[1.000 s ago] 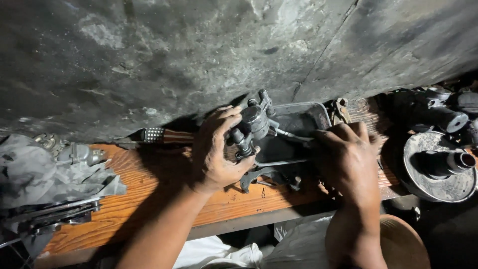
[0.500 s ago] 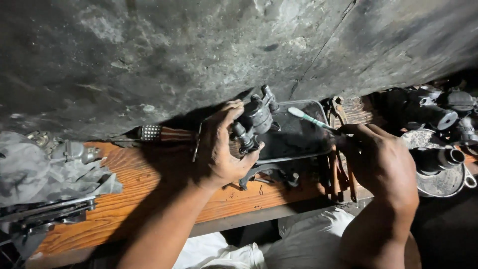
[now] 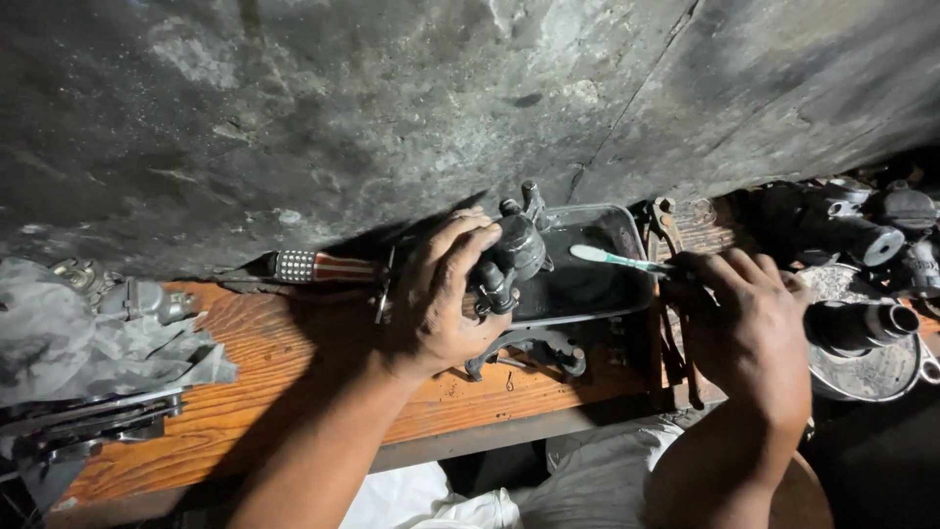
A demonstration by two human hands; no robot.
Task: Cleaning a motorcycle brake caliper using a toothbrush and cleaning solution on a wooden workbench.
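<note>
Right hand [image 3: 749, 328], mid-right of frame, is now gripping a green-handled white toothbrush [image 3: 615, 259]; dark greasy metal carburettor [image 3: 509, 257] is being held by left hand [image 3: 438, 299] at centre.

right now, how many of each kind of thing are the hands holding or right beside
Dark metal part in left hand: 1
Toothbrush in right hand: 1
Clear tray of dark liquid: 1
Striped-handle tool on wooden bench: 1
Total: 4

The right hand [image 3: 749, 328] hides the toothbrush [image 3: 617, 260] handle, the left hand [image 3: 441, 299] covers much of the metal part [image 3: 514, 250], and the grey cloth [image 3: 69, 343] runs off the left edge.
</note>
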